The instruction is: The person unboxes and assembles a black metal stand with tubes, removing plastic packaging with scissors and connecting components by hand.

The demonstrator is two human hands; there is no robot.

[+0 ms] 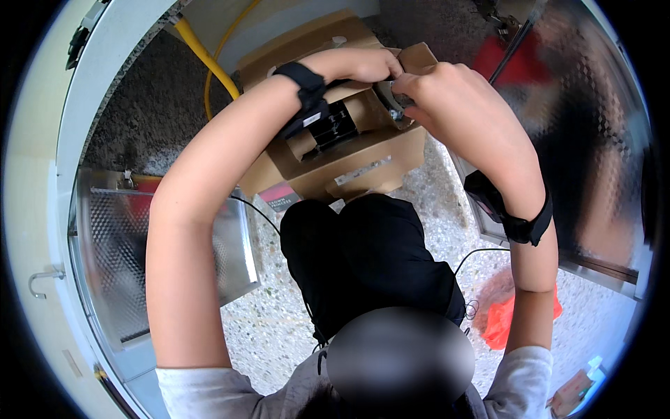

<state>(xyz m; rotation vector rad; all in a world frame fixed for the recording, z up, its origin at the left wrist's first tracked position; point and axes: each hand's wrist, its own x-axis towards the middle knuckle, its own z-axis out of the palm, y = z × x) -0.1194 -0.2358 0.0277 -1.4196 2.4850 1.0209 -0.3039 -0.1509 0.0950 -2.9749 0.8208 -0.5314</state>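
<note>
One cardboard box (408, 155) sits at the far centre, beyond the knees, its flaps spread; opening is judged complete, while what remains to be done with the contents cannot be told. Inside show one black item (333, 120) and, at right, one curved grey piece (386, 94). Of two hands, the left (373, 65) is curled at the box's far side, the right (440, 91) bent over its right corner; neither grip can be confirmed. Two black wristbands (300, 80) are worn.
</note>
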